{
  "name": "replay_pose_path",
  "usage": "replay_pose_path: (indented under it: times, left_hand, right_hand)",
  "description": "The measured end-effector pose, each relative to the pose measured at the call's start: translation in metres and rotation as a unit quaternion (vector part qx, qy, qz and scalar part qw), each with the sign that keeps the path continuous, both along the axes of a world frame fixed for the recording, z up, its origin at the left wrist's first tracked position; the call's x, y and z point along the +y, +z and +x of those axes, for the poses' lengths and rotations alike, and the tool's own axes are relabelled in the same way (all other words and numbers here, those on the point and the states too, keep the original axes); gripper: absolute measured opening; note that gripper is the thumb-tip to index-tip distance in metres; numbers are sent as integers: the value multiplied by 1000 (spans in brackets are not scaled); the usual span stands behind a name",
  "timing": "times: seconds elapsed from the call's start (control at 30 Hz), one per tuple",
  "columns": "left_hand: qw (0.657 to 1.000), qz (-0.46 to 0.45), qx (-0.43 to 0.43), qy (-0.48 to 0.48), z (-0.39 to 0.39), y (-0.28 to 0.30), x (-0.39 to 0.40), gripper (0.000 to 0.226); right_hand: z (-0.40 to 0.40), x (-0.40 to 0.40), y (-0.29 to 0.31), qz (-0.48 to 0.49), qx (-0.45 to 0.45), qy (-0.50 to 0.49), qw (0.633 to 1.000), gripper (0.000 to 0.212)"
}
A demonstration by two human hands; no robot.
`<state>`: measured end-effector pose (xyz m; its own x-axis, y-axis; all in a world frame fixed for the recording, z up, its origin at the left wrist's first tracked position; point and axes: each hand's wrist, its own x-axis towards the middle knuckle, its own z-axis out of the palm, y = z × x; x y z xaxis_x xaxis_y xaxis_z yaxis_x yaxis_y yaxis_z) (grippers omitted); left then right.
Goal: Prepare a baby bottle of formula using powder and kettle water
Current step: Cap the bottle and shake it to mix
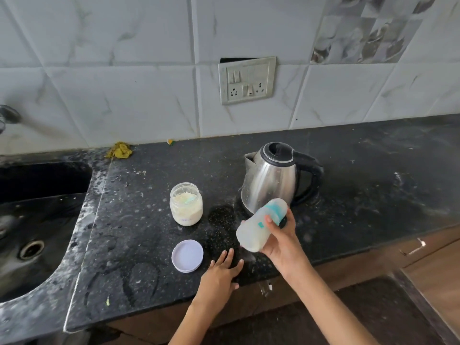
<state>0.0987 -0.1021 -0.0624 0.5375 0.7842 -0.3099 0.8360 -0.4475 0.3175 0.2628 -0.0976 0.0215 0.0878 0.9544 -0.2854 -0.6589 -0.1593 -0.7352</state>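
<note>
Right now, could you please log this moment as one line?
right hand: grips baby bottle, tilted | left hand: flat on counter | powder jar: open, lid beside | kettle: closed

On the worktop point(373, 175) the jar point(186, 204) stands left of the kettle point(270, 178); the lid point(187, 255) lies before the jar. The sink point(37, 220) sits far left. The bottle point(261, 224) is held tilted before the kettle.

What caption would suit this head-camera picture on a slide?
Right hand holds a tilted baby bottle beside the kettle; left hand rests flat near the open powder jar and its lid.
</note>
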Motion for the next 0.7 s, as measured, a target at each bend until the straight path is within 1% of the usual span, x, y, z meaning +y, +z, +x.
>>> replay_pose_path:
  times: [0.03, 0.07, 0.1, 0.2, 0.23, 0.33, 0.37, 0.4, 0.47, 0.5, 0.53, 0.57, 0.63, 0.67, 0.7]
  left_hand:
    - [1000, -8, 1, 4, 1, 2, 1, 63]
    - [1000, -13, -1, 7, 2, 4, 1, 63]
    - [1000, -17, -7, 13, 3, 4, 1, 63]
    - [999, -26, -17, 29, 4, 6, 0, 62]
    - [999, -28, -19, 32, 3, 7, 1, 63]
    - [998, -36, -27, 44, 5, 9, 2, 64]
    - [997, -36, -35, 50, 6, 11, 0, 63]
    - [996, -34, -47, 62, 6, 12, -1, 61]
    - [987, -23, -100, 121, 7, 11, -5, 55]
    - [983, -16, -117, 141, 7, 11, -7, 52]
    - [984, -12, -113, 137, 8, 12, -7, 52]
    - [988, -11, -96, 119, 8, 10, -6, 53]
    - [993, -23, -71, 91, 8, 6, -2, 57]
    - [993, -32, -70, 91, 8, 6, -1, 57]
    - [991, -38, -80, 99, 8, 6, -1, 57]
  right_hand:
    - [4, 2, 5, 1, 16, -35, 999, 85]
    - [6, 2, 10, -2, 24, -47, 999, 85]
    - [5, -2, 14, -7, 13, -33, 999, 87]
    - [-1, -20, 20, -3, -73, 54, 996, 90]
    - [1, -21, 20, 6, -73, 50, 996, 90]
    - [16, -12, 23, 14, -1, -30, 999, 93]
    - [15, -13, 23, 7, 4, -27, 1000, 94]
    - [11, -18, 21, -3, -8, -1, 1000, 94]
    - [-1, -32, 17, -12, -42, 77, 996, 95]
    - [-4, -38, 18, -9, -48, 94, 994, 94]
    - [-1, -38, 19, -5, -42, 82, 996, 93]
    - [6, -34, 19, -3, -18, 43, 999, 91]
    - [21, -23, 23, -3, 60, -68, 996, 90]
    - [23, -21, 24, -7, 85, -106, 991, 89]
    - [19, -22, 24, -13, 87, -119, 989, 87]
